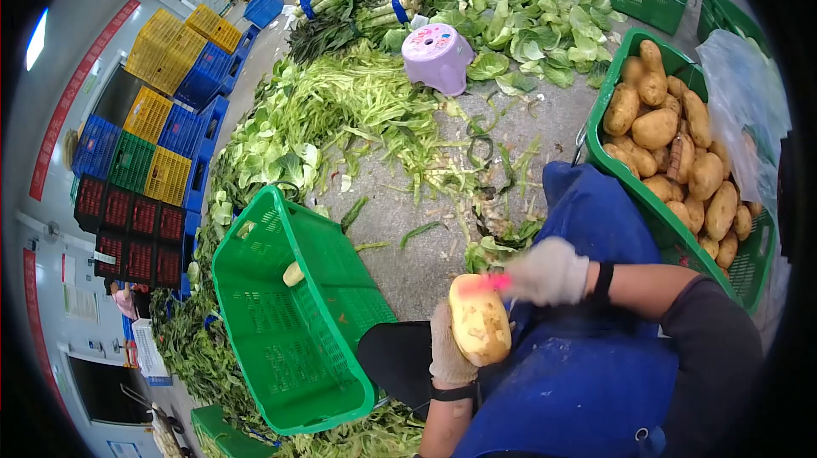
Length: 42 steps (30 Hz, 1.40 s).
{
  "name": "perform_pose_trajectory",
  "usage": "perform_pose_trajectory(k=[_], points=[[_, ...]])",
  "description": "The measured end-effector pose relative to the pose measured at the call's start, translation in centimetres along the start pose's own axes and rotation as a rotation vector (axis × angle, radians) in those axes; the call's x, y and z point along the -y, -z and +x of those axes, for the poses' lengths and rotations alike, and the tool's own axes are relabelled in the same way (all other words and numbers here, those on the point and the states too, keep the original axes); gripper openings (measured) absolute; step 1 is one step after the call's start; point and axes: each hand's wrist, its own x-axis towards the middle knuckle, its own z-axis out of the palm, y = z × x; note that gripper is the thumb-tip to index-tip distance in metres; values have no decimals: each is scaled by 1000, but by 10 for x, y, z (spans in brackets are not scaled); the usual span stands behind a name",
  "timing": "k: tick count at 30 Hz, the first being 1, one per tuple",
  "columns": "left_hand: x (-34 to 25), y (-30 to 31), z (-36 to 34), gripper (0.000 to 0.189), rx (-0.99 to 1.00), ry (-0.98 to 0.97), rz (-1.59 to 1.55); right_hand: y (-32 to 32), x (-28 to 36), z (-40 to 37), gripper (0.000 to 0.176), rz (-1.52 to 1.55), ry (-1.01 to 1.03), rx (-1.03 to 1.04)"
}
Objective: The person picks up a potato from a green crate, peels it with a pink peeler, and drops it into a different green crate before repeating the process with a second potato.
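Note:
My left hand [448,352], in a pale knit glove, is wrapped round a large potato [482,329] above my lap. Most of the potato's visible side is pale yellow and peeled, with brown patches of skin near its lower end. My right hand [546,272], gloved too and smeared by motion, is closed on a red peeler [492,283] at the potato's upper end. The peeler's blade is too blurred to make out. At my left, a tilted green crate [255,313] holds one small pale peeled piece [293,274].
A green crate [598,141] of unpeeled potatoes [655,128] stands at my right, with a plastic bag [742,105] over its edge. A purple stool [436,54], cabbage leaves [528,7] and green trimmings [366,109] are ahead. Stacked crates [149,122] stand far left.

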Motion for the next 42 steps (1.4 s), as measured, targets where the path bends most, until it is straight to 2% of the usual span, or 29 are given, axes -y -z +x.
perform_pose_trajectory(k=[1,2,3,5,6,7,9,10,11,13,14,15,17,19,21,22,23,25,26,27,29,30,31,35,37,39,40,41,42], points=[[2,-2,-1,58,5,1,0,-4,-8,6,36,-30,-271,-2],[2,-6,-4,57,17,-2,10,-6,-14,5,37,51,-224,-139],[1,-8,-5,56,28,-7,22,-9,-14,4,37,51,-220,-142],[6,-7,-6,57,-9,-38,53,-12,2,-8,37,133,91,-126],[7,-5,-1,57,-90,-127,101,-5,14,-6,37,69,181,40],[7,-3,6,58,-163,-215,151,-12,13,-5,37,51,154,74],[9,5,8,57,-163,-254,254,-11,0,5,36,81,-259,6],[6,3,5,57,-111,-136,121,-18,-14,4,35,47,-253,-112],[3,1,2,58,-62,-19,-6,-19,-14,1,35,47,-251,-115],[3,0,-2,59,-58,-24,-4,-21,-6,-8,36,192,51,-148],[2,0,-1,59,-18,-14,9,-17,0,-7,36,79,67,51],[1,0,0,60,29,-3,23,-18,-4,-5,36,77,65,47],[-1,2,0,66,99,37,-36,-19,-16,0,35,145,-304,-92],[1,7,0,73,149,67,-112,-17,-4,-11,35,282,-120,-208],[1,16,10,74,-52,-71,-141,-4,14,-13,34,246,182,-47],[-6,18,9,73,152,42,-273,-6,20,-11,35,115,243,159],[-6,15,9,73,155,45,-272,-13,20,-10,36,64,182,205],[-4,7,9,66,-50,-87,-89,-22,6,-5,37,111,18,93],[-5,9,6,66,74,30,-217,-24,1,-1,37,123,-206,-9],[-4,8,2,66,68,30,-217,-25,-7,1,38,98,-228,-71],[-5,-3,2,66,6,-72,-37,-25,-6,-6,38,182,-79,-102],[-4,-3,2,66,-76,-73,-156,-20,4,-9,38,245,68,-79],[-2,1,2,66,-81,-71,-159,-10,15,-7,39,144,160,143],[-2,3,7,65,-8,-51,-154,-24,3,-1,40,126,-152,22],[-2,2,6,66,-81,-58,-116,-18,5,-3,41,130,-109,66],[1,12,6,66,-93,-98,-41,-19,14,-7,41,125,154,187],[0,15,5,66,-6,-56,-77,-34,8,-8,42,187,-8,57],[-1,14,6,66,89,-15,-113,-27,0,-2,39,162,-138,39],[-2,13,6,67,101,13,-116,-24,-8,-1,37,133,-163,-21]])
